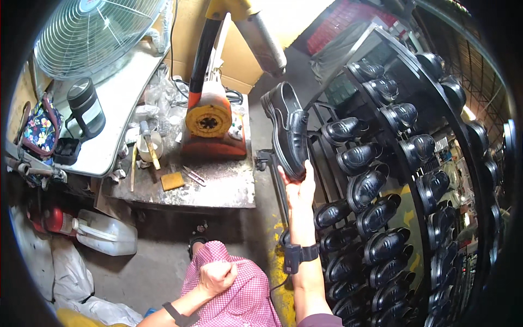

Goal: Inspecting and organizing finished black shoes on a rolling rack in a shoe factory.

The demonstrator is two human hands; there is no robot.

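Observation:
My right hand (pixel 300 188) grips a glossy black leather shoe (pixel 290 128) by one end, with the fingers and thumb wrapped round it. The shoe is raised and upright, in front of the shoe rack. My left hand (pixel 218 277) is closed in a fist above the pink checked cloth (pixel 239 297) over my lap. Nothing shows sticking out of that fist. Dark bands circle both wrists.
To the right, a metal rack (pixel 400 54) carries several rows of black shoes (pixel 387 245). Ahead, a hot-air gun (pixel 261 43) hangs over a worn workbench (pixel 229 185) with a brush (pixel 148 144), a yellow block (pixel 172 181) and snips (pixel 194 175). A fan (pixel 101 32) stands left.

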